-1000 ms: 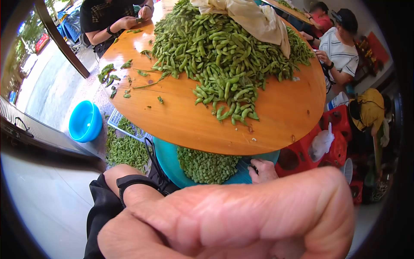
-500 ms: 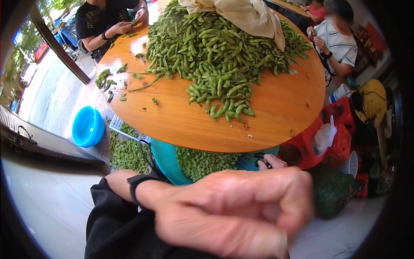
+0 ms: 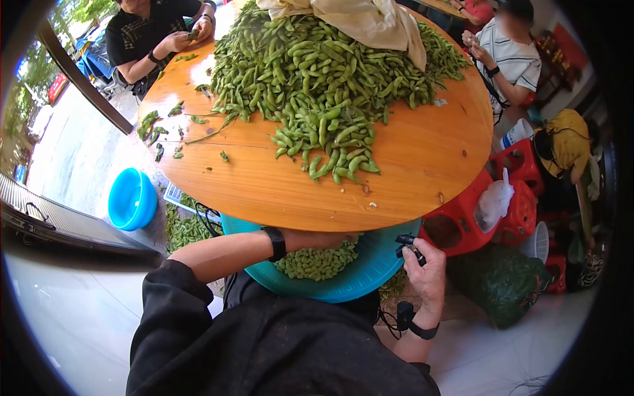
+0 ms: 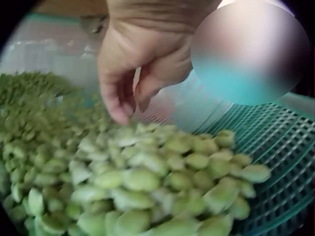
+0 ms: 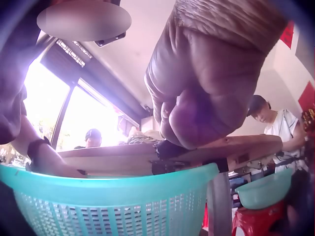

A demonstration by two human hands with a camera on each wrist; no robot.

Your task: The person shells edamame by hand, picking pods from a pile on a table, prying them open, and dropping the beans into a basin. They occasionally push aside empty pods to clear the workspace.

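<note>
Shelled green soybeans (image 3: 317, 264) lie heaped in a turquoise plastic basket (image 3: 360, 267) below the table edge. My left hand (image 4: 147, 59) hangs over the heap in the left wrist view, fingers loosely bent downward, tips right at the beans and a gap showing by the thumb. In the head view the table edge partly hides this left hand (image 3: 314, 239). At the basket's right rim my right hand (image 3: 428, 272) grips a small black tool (image 3: 411, 251); what kind, I cannot tell. The right wrist view shows the right hand (image 5: 202, 88) with curled fingers above the basket rim.
A big pile of soybean pods (image 3: 323, 72) covers much of the wooden table (image 3: 422, 152), under a cream cloth (image 3: 363, 20). A blue basin (image 3: 132, 199) stands left, red stools (image 3: 518, 208) and a dark green bag (image 3: 498, 280) right. Two people (image 3: 158, 39) (image 3: 508, 53) sit across the table.
My left hand has dropped from close before the head camera down into the basket, over the beans. The right hand, mostly hidden earlier, is now in full view with the black tool.
</note>
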